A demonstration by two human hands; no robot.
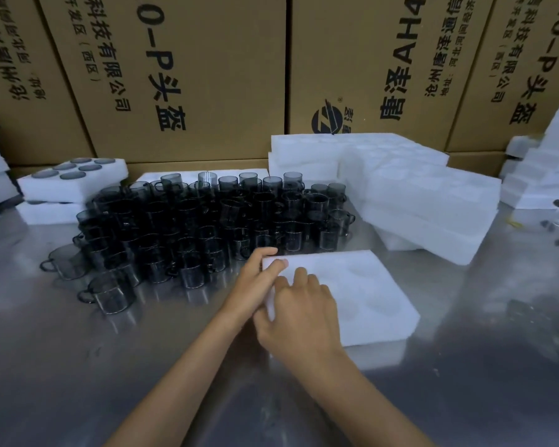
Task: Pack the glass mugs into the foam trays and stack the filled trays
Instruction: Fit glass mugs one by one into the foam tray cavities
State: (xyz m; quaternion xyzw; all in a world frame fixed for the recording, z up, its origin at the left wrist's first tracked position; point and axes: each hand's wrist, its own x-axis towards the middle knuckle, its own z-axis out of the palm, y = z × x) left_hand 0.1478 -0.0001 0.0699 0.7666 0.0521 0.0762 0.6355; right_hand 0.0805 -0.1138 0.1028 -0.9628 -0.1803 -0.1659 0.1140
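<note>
Left hand [259, 279]: fingers curled over the empty foam tray's [362, 298] near-left corner, thumb along its edge, likely to square it up.
Right hand [300, 314]: fingers loosely spread, resting flat on the same corner, steadying it.
Mugs [207, 221]: crowded just beyond the fingertips, within easy reach.
Filled trays [71, 182]: stacked far left of the fingers.
Spare trays [417, 195]: piled beyond, to the right.

The single view comes from a camera worn on the person's head, looking forward and steeply down across the metal tabletop [78, 366] from its near edge. It sits close above the near middle, so both forearms run up from the bottom of the frame. Its wide angle reaches the cardboard boxes [207, 75] standing behind the far edge.
</note>
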